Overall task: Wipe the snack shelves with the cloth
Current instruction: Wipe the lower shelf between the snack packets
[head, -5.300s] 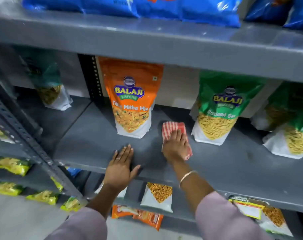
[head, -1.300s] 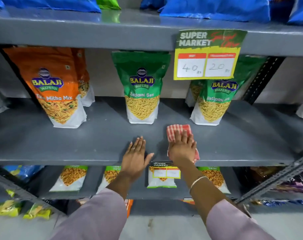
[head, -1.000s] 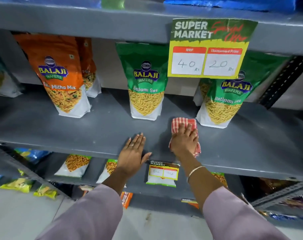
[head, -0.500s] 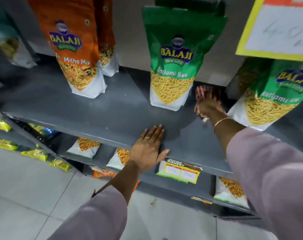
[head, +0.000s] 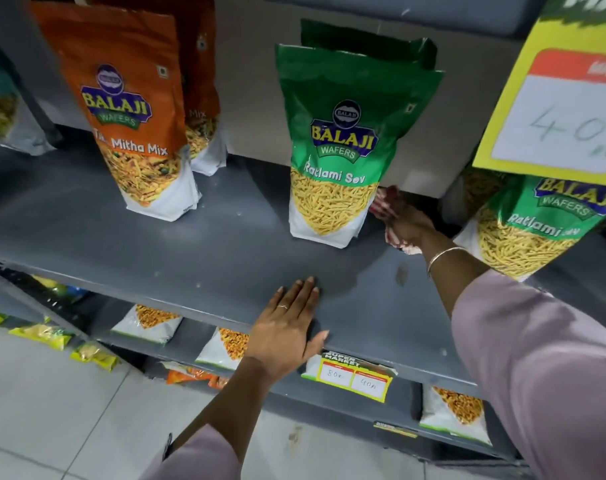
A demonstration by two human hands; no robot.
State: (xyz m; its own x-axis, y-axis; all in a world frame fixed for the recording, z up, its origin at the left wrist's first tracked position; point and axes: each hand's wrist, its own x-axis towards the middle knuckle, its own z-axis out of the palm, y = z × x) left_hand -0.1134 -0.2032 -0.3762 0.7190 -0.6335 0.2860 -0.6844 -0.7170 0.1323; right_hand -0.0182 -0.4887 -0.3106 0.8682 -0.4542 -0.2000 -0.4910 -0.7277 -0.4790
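Note:
A grey metal snack shelf runs across the view. My right hand reaches deep to the back of it and presses a red-and-white checked cloth flat on the shelf, between two green Ratlami Sev bags. Most of the cloth is hidden under the hand. My left hand lies flat with fingers spread on the shelf's front edge and holds nothing.
An orange Mitha Mix bag stands at the left with another behind it. A yellow price card hangs from the shelf above at the right. A lower shelf holds small snack packets and a price tag. Tiled floor below.
My right hand has pushed the cloth from the front of the shelf to the back, between the green bags. My view moved closer and lower. My left hand stays on the front edge.

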